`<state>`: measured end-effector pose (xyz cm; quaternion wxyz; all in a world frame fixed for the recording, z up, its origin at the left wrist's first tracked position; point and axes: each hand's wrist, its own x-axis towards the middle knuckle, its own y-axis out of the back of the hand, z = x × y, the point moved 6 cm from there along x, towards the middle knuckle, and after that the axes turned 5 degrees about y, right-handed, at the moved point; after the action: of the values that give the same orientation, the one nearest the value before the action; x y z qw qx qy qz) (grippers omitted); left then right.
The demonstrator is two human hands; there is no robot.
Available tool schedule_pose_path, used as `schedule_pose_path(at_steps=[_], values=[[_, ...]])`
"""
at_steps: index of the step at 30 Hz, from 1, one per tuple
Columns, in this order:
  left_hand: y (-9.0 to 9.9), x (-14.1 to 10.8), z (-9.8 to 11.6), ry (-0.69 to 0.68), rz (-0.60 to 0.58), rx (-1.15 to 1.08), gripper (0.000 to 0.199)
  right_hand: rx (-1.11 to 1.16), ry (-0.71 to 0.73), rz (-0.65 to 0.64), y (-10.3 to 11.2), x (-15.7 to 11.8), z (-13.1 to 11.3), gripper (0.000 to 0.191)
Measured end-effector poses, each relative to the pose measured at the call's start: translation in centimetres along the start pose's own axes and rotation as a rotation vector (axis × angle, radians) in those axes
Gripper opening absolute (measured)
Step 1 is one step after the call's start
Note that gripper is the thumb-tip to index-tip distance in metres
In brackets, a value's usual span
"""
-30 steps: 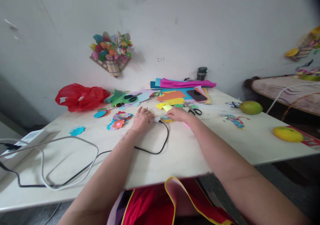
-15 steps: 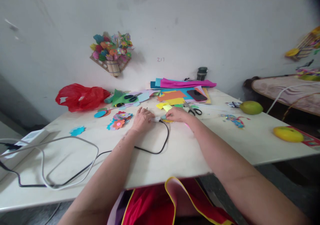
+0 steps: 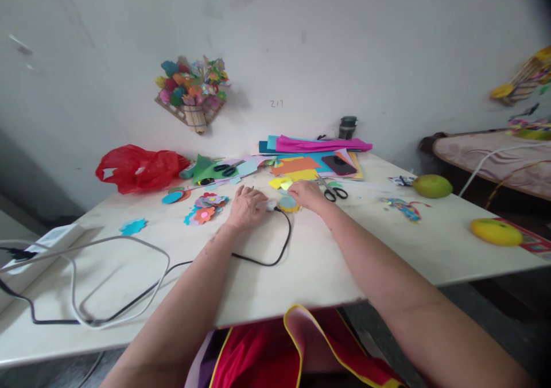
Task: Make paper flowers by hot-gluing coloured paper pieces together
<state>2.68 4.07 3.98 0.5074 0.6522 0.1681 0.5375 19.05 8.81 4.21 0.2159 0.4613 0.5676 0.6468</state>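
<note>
My left hand (image 3: 248, 207) is closed around a small white device (image 3: 271, 205) with a black cord (image 3: 287, 233) plugged into its right end. My right hand (image 3: 306, 194) is pinched at the edge of small yellow paper pieces (image 3: 282, 183); what lies between its fingertips is too small to make out. Just below its fingers sits a round grey-and-yellow paper piece (image 3: 288, 204). Black-handled scissors (image 3: 334, 194) lie right of my right hand. Cut paper flowers (image 3: 204, 209) lie left of my left hand.
Stacked coloured sheets (image 3: 297, 164) and a phone (image 3: 338, 165) lie at the back. A red plastic bag (image 3: 138, 167) is at the back left, a power strip (image 3: 47, 244) and looped white cable at the left. Two mangoes (image 3: 433, 186) are at the right.
My right hand has moved slightly up and away from the round piece, which now shows more fully. The bright yellow piece near its fingers has shifted left. My left hand has barely moved.
</note>
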Motion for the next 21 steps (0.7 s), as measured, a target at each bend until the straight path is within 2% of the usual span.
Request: schedule_pose_path(at_steps=[3,6,9,12,17,21], values=[[0.3,0.2,-0.1,0.037,0.063,-0.077,0.027,0.150,-0.075,0.166,0.7,0.3,0.8,0.024],[0.7,0.5,-0.4,0.140,0.127,-0.197,0.032,0.467,-0.121,0.243,0.8,0.5,1.2,0.019],[0.8,0.7,-1.3,0.304,0.152,-0.408,0.039,0.819,-0.114,0.196,0.3,0.6,0.4,0.018],[0.1,0.7,-2.3,0.439,0.124,-0.671,0.044,1.026,-0.079,0.136,0.1,0.5,-0.8,0.017],[-1.0,0.5,-2.8,0.545,0.062,-1.022,0.032,1.154,-0.050,0.070,-0.5,0.5,-2.0,0.019],[-0.9,0.3,-2.3,0.567,0.048,-1.177,0.029,1.202,-0.051,0.053,-0.4,0.3,-2.3,0.024]])
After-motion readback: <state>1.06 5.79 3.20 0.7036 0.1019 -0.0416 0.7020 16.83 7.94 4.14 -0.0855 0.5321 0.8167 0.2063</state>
